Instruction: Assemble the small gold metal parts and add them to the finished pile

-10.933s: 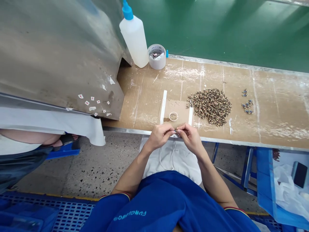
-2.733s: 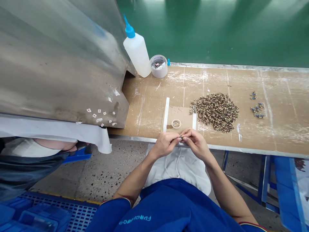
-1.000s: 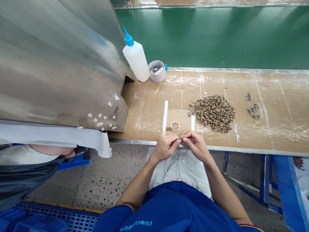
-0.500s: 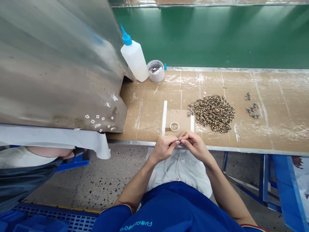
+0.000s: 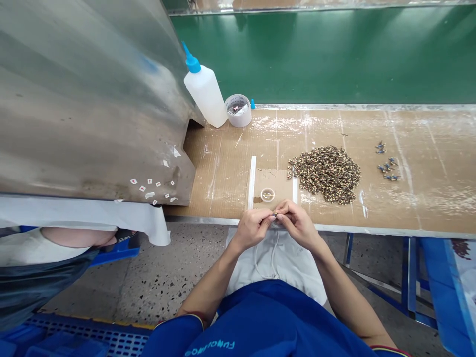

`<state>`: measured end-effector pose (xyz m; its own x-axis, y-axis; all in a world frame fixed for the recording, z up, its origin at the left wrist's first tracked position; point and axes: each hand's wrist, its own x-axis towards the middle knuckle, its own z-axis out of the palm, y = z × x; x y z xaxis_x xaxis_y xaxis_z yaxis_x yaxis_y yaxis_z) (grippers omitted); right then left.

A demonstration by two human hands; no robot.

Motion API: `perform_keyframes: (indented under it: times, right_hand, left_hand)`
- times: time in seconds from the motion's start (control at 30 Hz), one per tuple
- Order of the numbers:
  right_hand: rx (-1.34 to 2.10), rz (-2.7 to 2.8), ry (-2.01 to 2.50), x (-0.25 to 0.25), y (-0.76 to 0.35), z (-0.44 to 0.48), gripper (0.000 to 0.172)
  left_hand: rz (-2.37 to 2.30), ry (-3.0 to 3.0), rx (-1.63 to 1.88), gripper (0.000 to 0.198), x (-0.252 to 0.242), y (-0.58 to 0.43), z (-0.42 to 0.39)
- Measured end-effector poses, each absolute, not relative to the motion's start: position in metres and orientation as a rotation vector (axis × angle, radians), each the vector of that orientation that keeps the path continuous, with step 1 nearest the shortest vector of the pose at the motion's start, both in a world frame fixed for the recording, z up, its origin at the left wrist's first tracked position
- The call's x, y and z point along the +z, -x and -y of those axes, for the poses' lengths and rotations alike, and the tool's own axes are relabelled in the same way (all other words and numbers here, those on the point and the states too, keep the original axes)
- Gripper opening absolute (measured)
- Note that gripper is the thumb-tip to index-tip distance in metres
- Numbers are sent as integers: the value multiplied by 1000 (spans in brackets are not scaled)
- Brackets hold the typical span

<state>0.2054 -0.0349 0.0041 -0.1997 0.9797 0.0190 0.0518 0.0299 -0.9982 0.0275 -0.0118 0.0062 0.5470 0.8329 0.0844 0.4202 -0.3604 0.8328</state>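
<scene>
My left hand and my right hand meet at the table's front edge, fingertips pinched together. Between them is a small gold-and-dark part, mostly covered by the fingers, so its kind does not show. Just beyond the hands stands a small round clear cup with a thin pale stick or loop in it. To the right of the cup lies a big heap of tiny gold-and-dark parts. Farther right, several parts with blue on them lie in a small loose group.
A white bottle with a blue nozzle and a round tub of scraps stand at the back left. A metal housing rises on the left. Behind the cardboard-covered table runs a green belt. Another person sits at left.
Both hands stay together at nearly the same place, still pinching the small part. The view has shifted very slightly. Nothing on the table has visibly moved.
</scene>
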Motion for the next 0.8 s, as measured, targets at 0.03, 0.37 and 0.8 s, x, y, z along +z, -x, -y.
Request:
perform_keyframes:
  times: [0.03,0.37,0.8]
  right_hand:
    - [1320,1396,1130,3,-205,35,35]
    - [1354,1291,1128,-2,-203,40,35]
    - [1297,1277,1176,-4,-201,42,35]
  left_hand:
    - [-1019,-1979,648,40,6,-28,12]
    - [-1018,-2005,686,37,6,-29,15]
    - [-1046,-2025,684,38,7,-30,16]
